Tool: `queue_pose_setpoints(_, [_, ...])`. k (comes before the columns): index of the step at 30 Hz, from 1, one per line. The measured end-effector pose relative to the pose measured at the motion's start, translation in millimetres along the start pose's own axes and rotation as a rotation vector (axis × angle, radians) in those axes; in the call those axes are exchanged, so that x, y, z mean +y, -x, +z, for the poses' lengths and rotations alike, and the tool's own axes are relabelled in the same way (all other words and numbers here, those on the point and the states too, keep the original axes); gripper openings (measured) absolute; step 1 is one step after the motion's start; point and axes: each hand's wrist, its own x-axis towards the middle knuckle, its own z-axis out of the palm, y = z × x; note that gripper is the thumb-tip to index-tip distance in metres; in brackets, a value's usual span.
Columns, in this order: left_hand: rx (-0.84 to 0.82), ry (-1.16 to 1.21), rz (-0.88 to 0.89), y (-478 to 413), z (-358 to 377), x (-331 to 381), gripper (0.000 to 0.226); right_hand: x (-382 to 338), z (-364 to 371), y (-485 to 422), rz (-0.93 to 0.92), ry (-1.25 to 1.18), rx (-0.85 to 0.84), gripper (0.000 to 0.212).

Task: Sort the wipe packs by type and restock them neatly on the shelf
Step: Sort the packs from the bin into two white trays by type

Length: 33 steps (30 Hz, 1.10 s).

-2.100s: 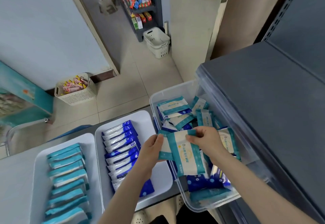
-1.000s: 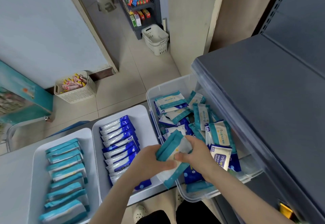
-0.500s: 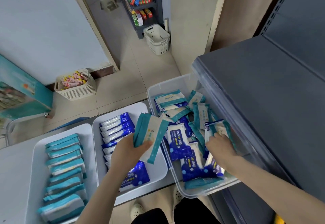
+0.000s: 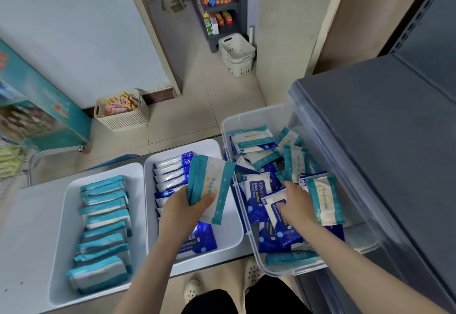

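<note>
Over the middle white tray point(image 4: 232, 227), at frame centre, a small stack of teal wipe packs point(image 4: 209, 185) is gripped in the left hand point(image 4: 182, 212), with the fingers curled round its lower end. That tray holds blue packs, so a slip from this fanned grip would likely mix the types. The teal tray point(image 4: 64, 252) lies lower left. The right hand point(image 4: 294, 205) reaches into the clear bin point(image 4: 249, 116), onto a blue alcohol wipe pack point(image 4: 275, 205); I cannot tell whether its fingers have closed. A grey shelf point(image 4: 382, 128) overhangs the bin's right side.
</note>
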Motion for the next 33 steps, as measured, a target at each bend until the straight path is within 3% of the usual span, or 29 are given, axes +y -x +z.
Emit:
queue_pose_setpoints(2, [-0.001,-0.002,-0.015,2.6,1.5,-4.2,0.015,5.3,7.3,8.1,0.009,0.13,-0.007,0.052])
queue_pose_setpoints(5, [-0.01,-0.012,-0.031,5.6,3.9,-9.0,0.016,3.8,8.5,8.8,0.035,0.134,-0.008,0.047])
queue_pose_setpoints(8, [-0.01,-0.006,-0.04,6.0,4.9,-11.7,0.015,-4.6,6.3,0.2,0.072,-0.072,-0.093,0.031])
queue_pose_setpoints(11, [0.007,0.007,-0.052,5.9,5.3,-14.5,0.015,-21.1,3.1,-8.0,0.122,-0.398,-0.03,0.016])
queue_pose_setpoints(16, [0.012,0.007,-0.067,7.6,4.4,-20.9,0.015,-34.4,22.0,-18.8,0.145,-0.373,-0.086,0.036])
queue_pose_setpoints(23, [0.012,0.048,-0.129,9.3,-0.9,-33.0,0.026,-43.0,34.9,-17.6,0.249,-0.55,-0.13,0.027])
queue_pose_setpoints(28, [0.035,0.075,-0.156,5.8,-9.9,-44.6,0.017,-45.8,18.3,-9.7,0.19,-0.604,0.022,0.026])
queue_pose_setpoints(33, [0.054,0.12,-0.166,-0.1,-25.4,-55.8,0.032,-84.5,-23.9,3.8,-0.018,-0.648,0.179,0.029])
